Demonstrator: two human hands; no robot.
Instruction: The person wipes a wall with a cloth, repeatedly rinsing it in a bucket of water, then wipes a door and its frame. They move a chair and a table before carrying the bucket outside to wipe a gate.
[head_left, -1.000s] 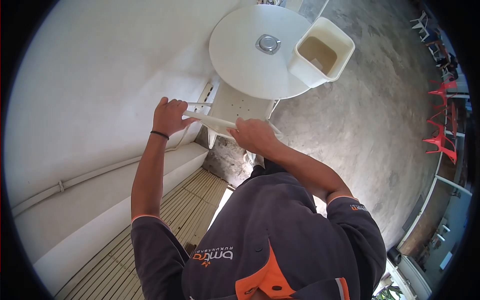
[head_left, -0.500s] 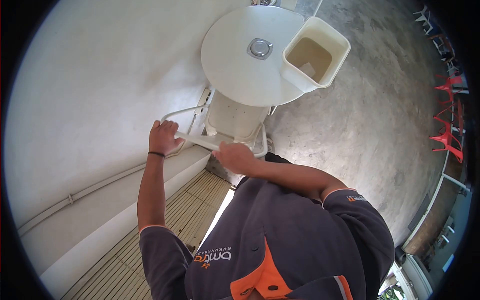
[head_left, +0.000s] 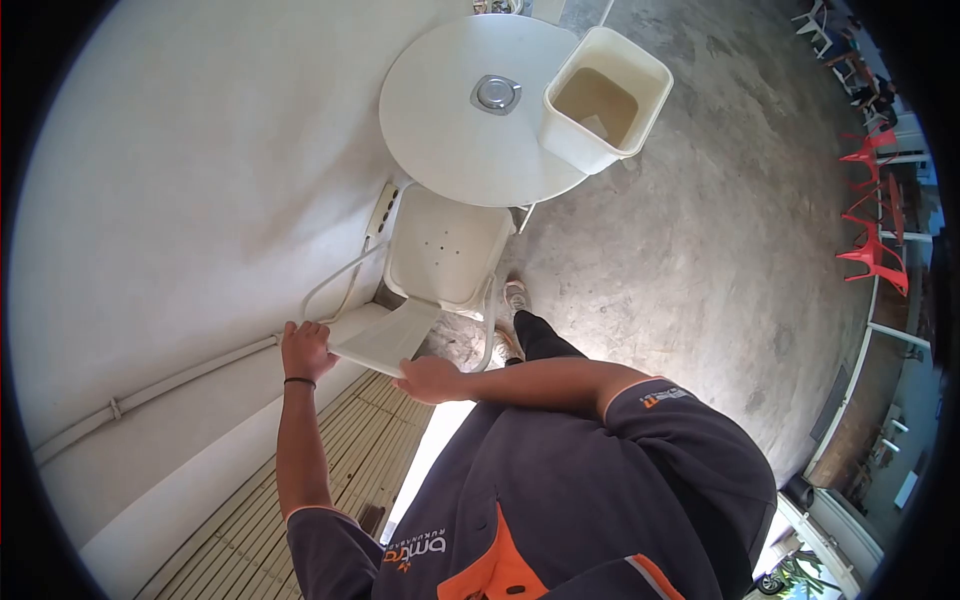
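Note:
A cream metal chair [head_left: 447, 245] with armrests and small holes in its seat stands beside a round white table. My left hand [head_left: 307, 350], with a dark band at the wrist, is closed on the left end of the chair's back. At the right end of the same back, my right hand [head_left: 430, 380] grips the edge. The chair's seat faces the table, and its front edge is close to the tabletop's near rim.
On the round table [head_left: 440, 130] are a metal ashtray-like dish [head_left: 496, 94] and a cream bin [head_left: 605, 100] with a pale piece inside. A white wall [head_left: 200, 200] with a pipe runs along the left. Red chairs [head_left: 873, 250] stand far right.
The chair's back has come down and closer to my body, with both hands still on it. More of the seat and my shoes now show. The view has shifted slightly.

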